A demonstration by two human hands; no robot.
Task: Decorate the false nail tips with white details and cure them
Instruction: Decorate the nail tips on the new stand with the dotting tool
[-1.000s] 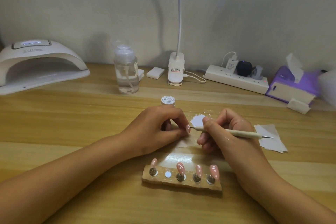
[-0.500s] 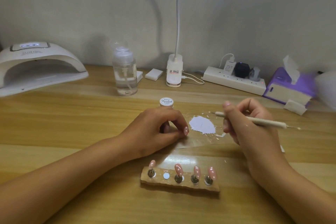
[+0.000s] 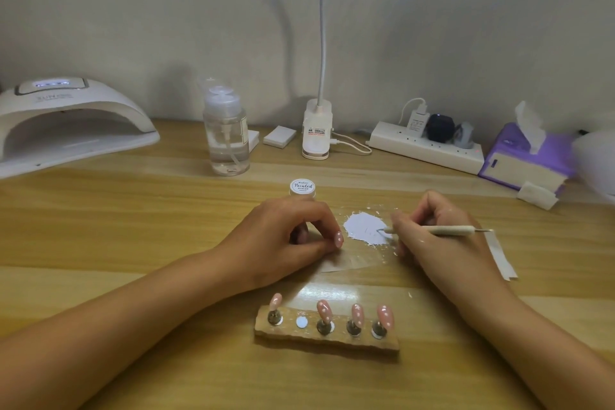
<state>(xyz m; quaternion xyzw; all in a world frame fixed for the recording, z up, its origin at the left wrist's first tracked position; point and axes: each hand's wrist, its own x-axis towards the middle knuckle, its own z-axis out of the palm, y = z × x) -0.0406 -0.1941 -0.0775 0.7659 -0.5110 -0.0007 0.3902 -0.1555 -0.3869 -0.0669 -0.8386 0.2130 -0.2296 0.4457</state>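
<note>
Risk: overloaded dotting tool (image 3: 446,230) could blob; uncured dots smear if touched.
Right grip: right hand (image 3: 442,255) pinches it, point in white gel (image 3: 362,226).
Left grip: left hand (image 3: 283,240) curled, seemingly pinching a nail tip (image 3: 338,239).

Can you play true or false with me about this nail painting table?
The wooden block holder carries four pink false nail tips. True.
The right hand holds a thin beige dotting tool, its tip on the white paint patch. True.
The white arched curing lamp sits on the right. False: it is far left.
The small round paint jar is open. False: its labelled lid is on.
</note>
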